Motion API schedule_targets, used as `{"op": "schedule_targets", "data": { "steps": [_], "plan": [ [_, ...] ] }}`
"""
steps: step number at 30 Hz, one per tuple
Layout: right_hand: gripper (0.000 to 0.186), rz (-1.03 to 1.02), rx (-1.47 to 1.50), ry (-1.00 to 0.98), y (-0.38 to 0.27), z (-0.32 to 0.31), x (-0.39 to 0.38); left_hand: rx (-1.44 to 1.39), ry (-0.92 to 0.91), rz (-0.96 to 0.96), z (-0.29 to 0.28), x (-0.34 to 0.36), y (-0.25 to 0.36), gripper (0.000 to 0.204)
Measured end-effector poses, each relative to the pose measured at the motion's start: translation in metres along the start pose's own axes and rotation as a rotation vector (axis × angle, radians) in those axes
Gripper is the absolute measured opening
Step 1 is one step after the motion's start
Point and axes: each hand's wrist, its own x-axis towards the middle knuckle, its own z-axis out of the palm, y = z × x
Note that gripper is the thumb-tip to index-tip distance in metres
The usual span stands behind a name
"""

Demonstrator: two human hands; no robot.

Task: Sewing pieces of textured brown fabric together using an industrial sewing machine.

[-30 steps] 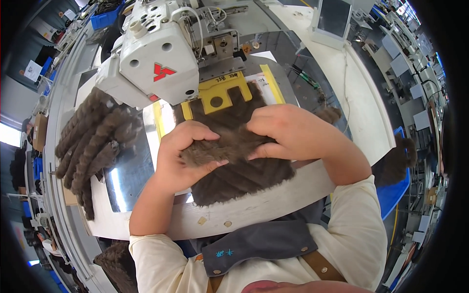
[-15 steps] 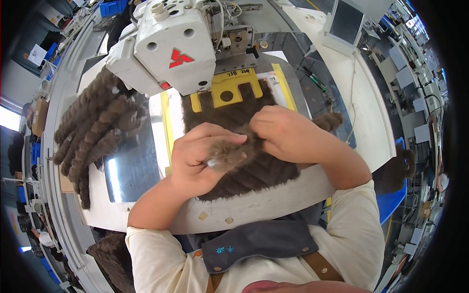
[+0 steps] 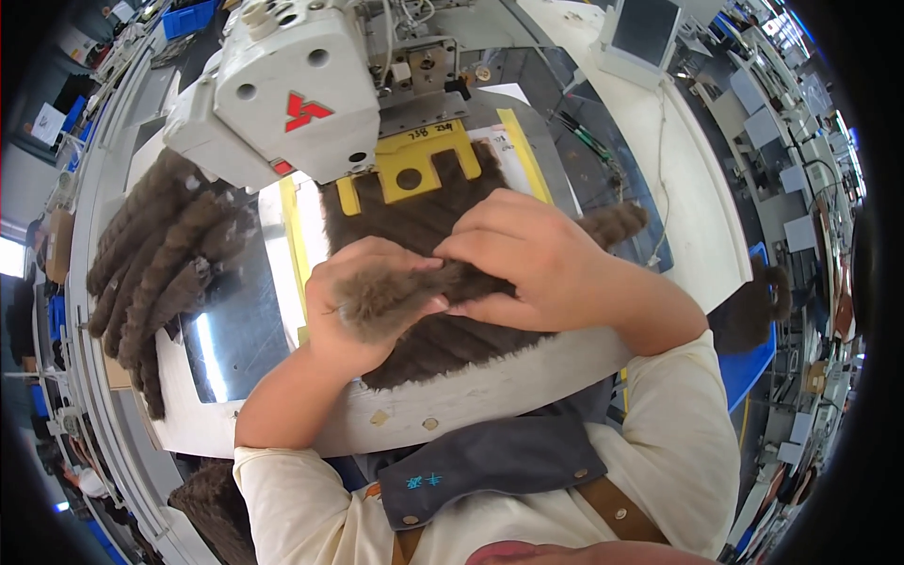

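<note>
My left hand (image 3: 344,306) is closed round a small brown fur piece (image 3: 381,299), whose fluffy end sticks out over the palm. From the right, my right hand (image 3: 523,259) pinches the same piece, and the fingertips of both hands nearly meet. Beneath them a larger dark brown fur panel (image 3: 443,353) lies on the white table, its pale ragged edge toward me. The panel's far part runs under a yellow clamp plate (image 3: 422,169) of a white sewing machine (image 3: 282,104). Part of the small piece is hidden by my fingers.
Several brown fur strips (image 3: 155,268) are heaped at the left on the table. Another fur piece (image 3: 614,224) lies right of my right hand. Green-handled tools (image 3: 586,137) rest beyond it, and a screen (image 3: 645,33) stands at the far right. A blue bin (image 3: 749,363) is beside the table.
Both hands have shifted left with the small fur piece, and my right hand has come closer to my left. The whole view has also moved a little.
</note>
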Motion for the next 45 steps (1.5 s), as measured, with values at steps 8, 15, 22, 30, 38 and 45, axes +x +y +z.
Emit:
{"op": "schedule_targets", "data": {
  "steps": [8,15,22,30,38,45],
  "plan": [
    [0.031,0.11,0.228,-0.088,0.003,0.003,-0.011,-0.033,0.025,0.072,0.009,-0.002,0.004,0.04],
    [0.031,0.262,0.365,-0.12,-0.001,0.001,0.003,0.204,-0.16,0.088,0.0,0.008,0.003,0.032],
    [0.037,0.154,0.347,-0.118,-0.006,-0.008,0.001,0.264,-0.291,0.113,0.006,0.006,-0.006,0.023],
    [0.025,0.195,0.252,-0.071,-0.006,-0.003,-0.002,0.189,-0.301,-0.081,0.011,0.006,-0.006,0.02],
    [0.02,0.575,0.377,-0.017,0.031,0.013,0.018,-0.171,-0.162,-0.513,0.014,0.002,-0.021,0.022],
    [0.025,0.727,0.367,-0.229,0.094,0.067,0.07,0.506,0.087,-0.523,-0.005,0.009,-0.03,0.038]
  ]
}}
